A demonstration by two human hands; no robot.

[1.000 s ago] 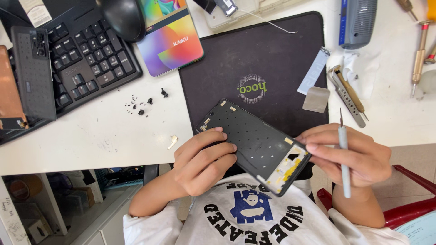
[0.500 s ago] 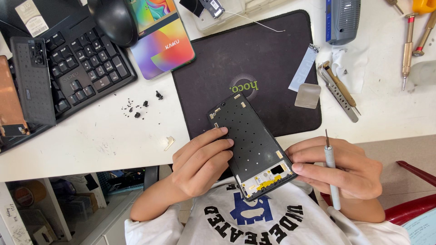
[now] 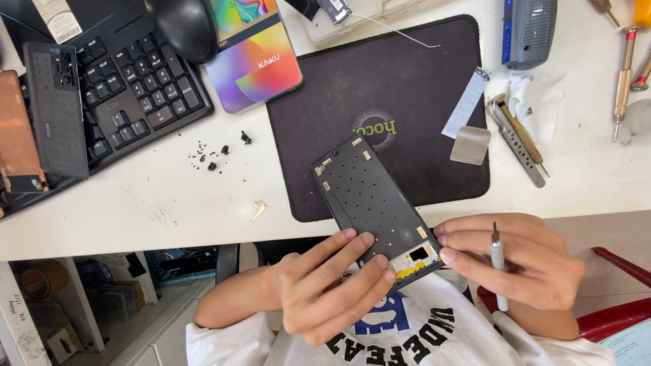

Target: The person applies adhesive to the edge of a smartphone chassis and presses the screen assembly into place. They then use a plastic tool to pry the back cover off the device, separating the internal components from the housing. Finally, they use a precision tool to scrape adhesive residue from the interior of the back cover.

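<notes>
A black phone frame [image 3: 369,200] with small holes lies tilted over the near table edge, its far end resting on a black work mat [image 3: 407,88]. My left hand [image 3: 325,288] grips the frame's near left side. My right hand [image 3: 519,268] touches the frame's near right corner with its fingertips and also holds a thin silver screwdriver [image 3: 498,261], tip pointing up. A white and yellow part shows at the frame's near end.
A black keyboard [image 3: 129,95], a dark phone back cover [image 3: 57,108], a mouse [image 3: 186,27] and a colourful phone [image 3: 254,57] lie far left. Tiny screws [image 3: 210,156] are scattered on the white table. Tweezers [image 3: 515,139], metal pieces and screwdrivers [image 3: 624,74] lie right.
The phone frame has swung so its far end points more to the left and lies further onto the mat. My right hand has shifted with the screwdriver, still at the near corner.
</notes>
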